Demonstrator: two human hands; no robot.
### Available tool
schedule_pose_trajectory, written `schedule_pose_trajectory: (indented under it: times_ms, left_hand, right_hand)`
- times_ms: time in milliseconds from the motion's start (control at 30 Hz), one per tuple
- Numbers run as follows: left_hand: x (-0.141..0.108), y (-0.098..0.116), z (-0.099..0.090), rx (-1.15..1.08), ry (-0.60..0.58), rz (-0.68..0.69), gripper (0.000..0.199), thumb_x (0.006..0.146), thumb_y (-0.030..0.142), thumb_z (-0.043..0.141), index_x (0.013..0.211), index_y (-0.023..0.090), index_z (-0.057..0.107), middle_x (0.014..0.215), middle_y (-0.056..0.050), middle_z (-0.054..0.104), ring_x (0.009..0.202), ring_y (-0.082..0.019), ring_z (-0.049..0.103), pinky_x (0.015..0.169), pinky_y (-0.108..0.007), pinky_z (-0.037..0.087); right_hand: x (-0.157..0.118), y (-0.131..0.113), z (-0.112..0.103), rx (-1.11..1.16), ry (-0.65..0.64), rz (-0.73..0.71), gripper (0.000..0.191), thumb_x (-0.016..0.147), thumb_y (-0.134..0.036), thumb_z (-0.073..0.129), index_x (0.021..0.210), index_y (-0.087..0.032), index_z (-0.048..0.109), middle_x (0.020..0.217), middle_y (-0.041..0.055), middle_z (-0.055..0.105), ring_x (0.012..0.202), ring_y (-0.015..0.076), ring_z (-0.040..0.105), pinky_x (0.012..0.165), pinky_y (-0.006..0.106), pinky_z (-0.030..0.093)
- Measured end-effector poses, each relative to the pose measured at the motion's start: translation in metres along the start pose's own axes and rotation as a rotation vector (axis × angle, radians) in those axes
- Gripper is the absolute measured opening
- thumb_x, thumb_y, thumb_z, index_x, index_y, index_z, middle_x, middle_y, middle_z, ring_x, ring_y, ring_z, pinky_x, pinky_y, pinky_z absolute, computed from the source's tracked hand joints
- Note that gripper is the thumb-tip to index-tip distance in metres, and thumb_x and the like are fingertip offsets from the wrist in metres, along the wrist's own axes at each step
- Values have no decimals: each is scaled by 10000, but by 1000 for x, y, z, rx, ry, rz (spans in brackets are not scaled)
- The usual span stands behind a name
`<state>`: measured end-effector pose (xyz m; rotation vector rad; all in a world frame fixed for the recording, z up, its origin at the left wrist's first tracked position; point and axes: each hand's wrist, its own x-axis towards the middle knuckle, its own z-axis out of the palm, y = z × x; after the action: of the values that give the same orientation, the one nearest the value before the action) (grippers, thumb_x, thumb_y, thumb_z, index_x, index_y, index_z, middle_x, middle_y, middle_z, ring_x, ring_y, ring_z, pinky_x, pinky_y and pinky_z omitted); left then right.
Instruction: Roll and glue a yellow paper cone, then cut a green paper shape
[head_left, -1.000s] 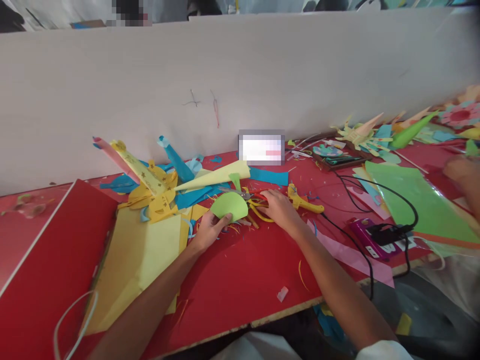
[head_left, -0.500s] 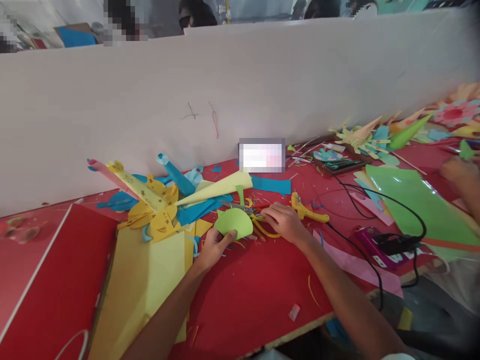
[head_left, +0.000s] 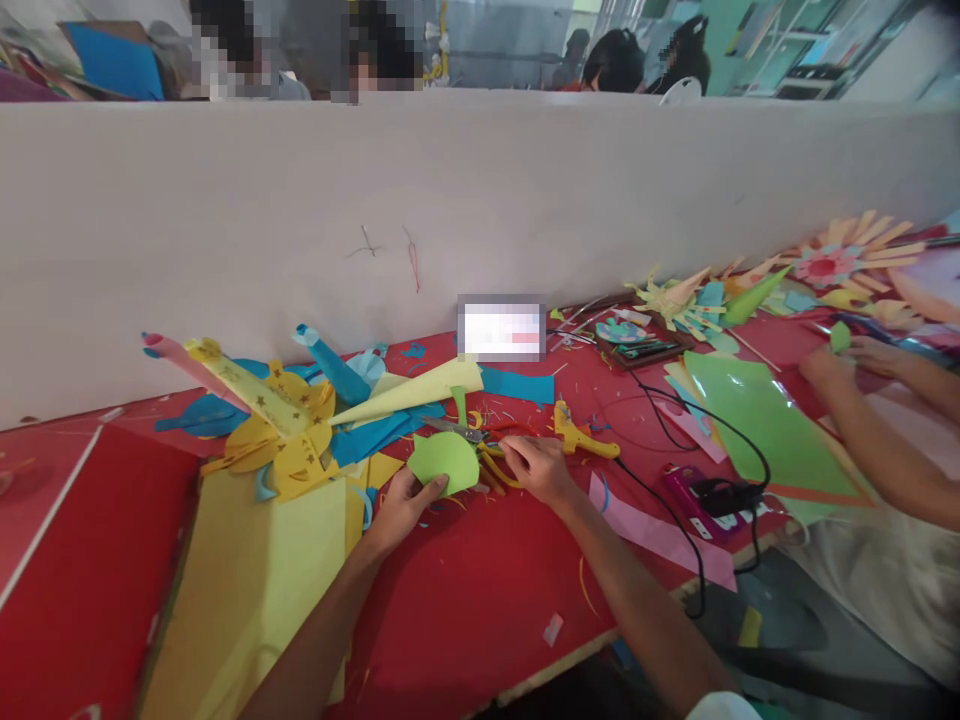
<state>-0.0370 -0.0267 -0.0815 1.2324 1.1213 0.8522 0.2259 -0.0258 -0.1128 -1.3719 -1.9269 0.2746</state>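
Note:
My left hand pinches a light green rounded paper piece between thumb and fingers, low over the red table. My right hand is just to its right, fingers curled together beside the tool handles; whatever is between the fingertips is hidden. Grey-bladed scissors lie behind the green paper, next to red and yellow handles. A yellow glue gun rests right of my right hand. Behind the scissors lies a pale yellow paper cone.
Yellow paper sheets and paper flowers lie to the left. A purple box with black cables, a pink strip and green sheets are right. A co-worker's hands hold a green piece. A white partition stands behind.
The view has swung to the right, showing more of the co-worker's arms. My left hand keeps the green paper piece; my right hand stays beside the handles.

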Motion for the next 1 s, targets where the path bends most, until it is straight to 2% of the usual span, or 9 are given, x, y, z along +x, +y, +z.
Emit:
schedule_pose_trajectory:
  times_ms: [100, 267, 433, 533, 600, 733, 800, 900, 1000]
  left_hand:
    - [-2, -1, 0, 14, 30, 8, 554, 686, 637, 857, 957, 165, 759, 936, -110, 793, 921, -311, 715, 856, -406, 589]
    - [-5, -1, 2, -27, 111, -2, 581, 667, 668, 859, 916, 158, 735, 857, -99, 765, 794, -262, 678, 765, -371, 572]
    - [-13, 5, 3, 132, 148, 6, 553, 674, 694, 827, 785, 170, 688, 751, -76, 717, 706, -233, 631, 725, -365, 574]
    - [-35, 7, 1, 234, 211, 37, 529, 758, 681, 758, 875, 166, 729, 807, -84, 732, 752, -250, 655, 704, -357, 573]
    - [-60, 8, 3, 288, 251, 35, 476, 828, 648, 715, 851, 173, 730, 757, -67, 703, 730, -240, 644, 669, -335, 555]
    - [-117, 17, 18, 370, 275, 26, 436, 872, 590, 689, 752, 171, 691, 613, -16, 569, 564, -164, 483, 521, -279, 417]
    - [-135, 24, 27, 393, 311, 10, 454, 865, 576, 693, 670, 170, 636, 555, 8, 481, 525, -138, 409, 492, -266, 349]
    - [-141, 40, 37, 415, 378, 20, 451, 897, 566, 643, 717, 152, 648, 599, 6, 483, 552, -129, 397, 519, -262, 321]
    - [-125, 58, 43, 386, 325, 42, 437, 893, 557, 652, 732, 152, 626, 618, 11, 459, 577, -122, 383, 531, -263, 292]
  right_hand:
    - [-1, -5, 2, 59, -38, 3, 390, 1084, -434, 437, 927, -253, 744, 828, 95, 799, 738, 239, 756, 728, 365, 577]
    - [-4, -13, 4, 110, -92, -14, 414, 1092, -445, 429, 914, -241, 742, 768, 101, 754, 708, 243, 733, 725, 370, 567]
    - [-8, -18, 11, 131, -42, -147, 283, 1081, -365, 542, 948, -240, 758, 781, 73, 765, 714, 204, 739, 730, 322, 584]
    - [-8, -18, 12, 111, 72, -250, 236, 1077, -260, 554, 951, -228, 752, 760, 47, 767, 685, 176, 735, 685, 288, 569]
    - [-7, -17, 10, 107, 156, -288, 220, 1074, -208, 550, 966, -219, 741, 747, 34, 772, 661, 165, 733, 652, 279, 549]
    - [-2, -13, 1, 139, 242, -269, 221, 1080, -187, 528, 987, -213, 726, 794, 39, 797, 653, 158, 736, 653, 275, 540]
    - [-1, -10, -2, 139, 250, -240, 249, 1087, -203, 512, 963, -218, 727, 767, 35, 785, 634, 157, 724, 642, 274, 534]
    - [0, -4, -3, 100, 288, -173, 303, 1097, -263, 506, 891, -221, 724, 733, 47, 769, 619, 168, 710, 640, 285, 523]
    - [0, 0, -4, 109, 309, -155, 319, 1110, -299, 486, 917, -217, 726, 785, 55, 795, 662, 169, 737, 660, 278, 526]
